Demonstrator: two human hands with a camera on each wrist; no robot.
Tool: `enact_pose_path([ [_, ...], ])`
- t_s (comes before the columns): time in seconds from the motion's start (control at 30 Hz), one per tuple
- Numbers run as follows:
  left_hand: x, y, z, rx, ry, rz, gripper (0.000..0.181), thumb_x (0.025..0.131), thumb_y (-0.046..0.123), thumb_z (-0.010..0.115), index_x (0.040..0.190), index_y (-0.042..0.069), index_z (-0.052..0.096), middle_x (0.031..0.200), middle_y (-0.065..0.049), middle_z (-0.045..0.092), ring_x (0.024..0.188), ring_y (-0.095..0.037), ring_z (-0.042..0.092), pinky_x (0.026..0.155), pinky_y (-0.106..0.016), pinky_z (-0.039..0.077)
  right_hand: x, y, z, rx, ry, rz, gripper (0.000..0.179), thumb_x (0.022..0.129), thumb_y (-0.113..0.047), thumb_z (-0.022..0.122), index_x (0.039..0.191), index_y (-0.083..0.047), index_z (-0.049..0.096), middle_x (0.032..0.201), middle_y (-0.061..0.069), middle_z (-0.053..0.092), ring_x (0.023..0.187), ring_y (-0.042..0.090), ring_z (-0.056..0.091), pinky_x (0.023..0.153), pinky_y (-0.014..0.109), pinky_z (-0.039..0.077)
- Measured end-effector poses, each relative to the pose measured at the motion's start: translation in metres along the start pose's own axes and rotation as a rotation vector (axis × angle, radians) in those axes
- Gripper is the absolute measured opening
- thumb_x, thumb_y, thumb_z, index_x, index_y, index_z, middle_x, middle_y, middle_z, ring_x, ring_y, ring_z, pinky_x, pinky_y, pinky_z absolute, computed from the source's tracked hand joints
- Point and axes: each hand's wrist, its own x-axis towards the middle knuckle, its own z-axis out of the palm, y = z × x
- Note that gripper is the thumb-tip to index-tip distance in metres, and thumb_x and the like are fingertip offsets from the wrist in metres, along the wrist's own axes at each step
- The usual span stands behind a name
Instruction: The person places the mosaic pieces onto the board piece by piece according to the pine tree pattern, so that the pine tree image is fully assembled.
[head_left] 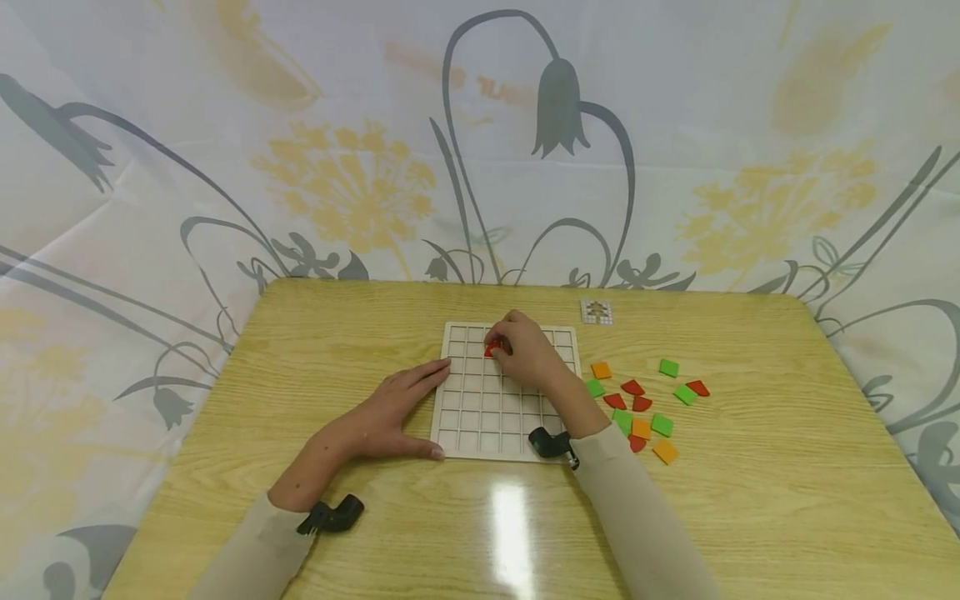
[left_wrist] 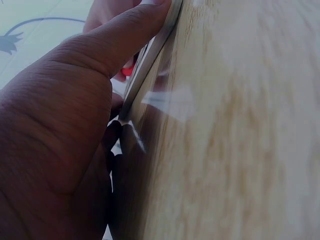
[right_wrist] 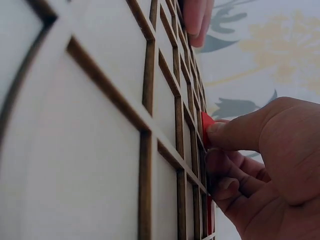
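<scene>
A pale wooden grid board (head_left: 471,398) lies on the table. My right hand (head_left: 528,354) is over its upper middle, pinching a small red tile (right_wrist: 205,129) between thumb and fingers at the grid. A second red piece (right_wrist: 210,215) shows in the grid below the fingers in the right wrist view; the fingers partly hide it. My left hand (head_left: 386,421) lies along the board's left side with fingers extended. Its fingertips touch the left edge and its thumb (left_wrist: 135,30) reaches the near left corner.
Right of the board lie several loose tiles: orange squares (head_left: 664,452), green squares (head_left: 669,367) and red rounded wedges (head_left: 632,387). A small patterned card (head_left: 597,312) sits beyond the board's far right corner. A printed curtain (head_left: 345,183) hangs behind the table (head_left: 780,433).
</scene>
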Motion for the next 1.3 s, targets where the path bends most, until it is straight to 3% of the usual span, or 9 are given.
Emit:
enact_pose_path([
  [0.7,0.002,0.000,0.000,0.013,0.004,-0.005,0.118,0.083,0.059,0.086,0.171,0.012,0.023,0.178,-0.002,0.018,0.162,-0.029,0.021,0.127,-0.059,0.019,-0.006,0.003,-0.004,-0.014,0.014,-0.065,0.018,0.098,-0.004,0.071,0.115,-0.002,0.075,0.107,0.012,0.059,0.078,0.018,0.051,0.075,0.035,0.049],
  [1.3,0.000,0.001,0.000,-0.002,0.004,-0.014,0.117,0.083,0.058,0.086,0.171,0.012,0.024,0.178,-0.001,0.018,0.162,-0.029,0.021,0.127,-0.060,0.019,-0.042,-0.002,-0.026,0.064,0.062,-0.077,0.013,0.098,-0.005,0.072,0.110,0.000,0.074,0.103,0.008,0.065,0.088,0.021,0.062,0.079,0.037,0.055],
])
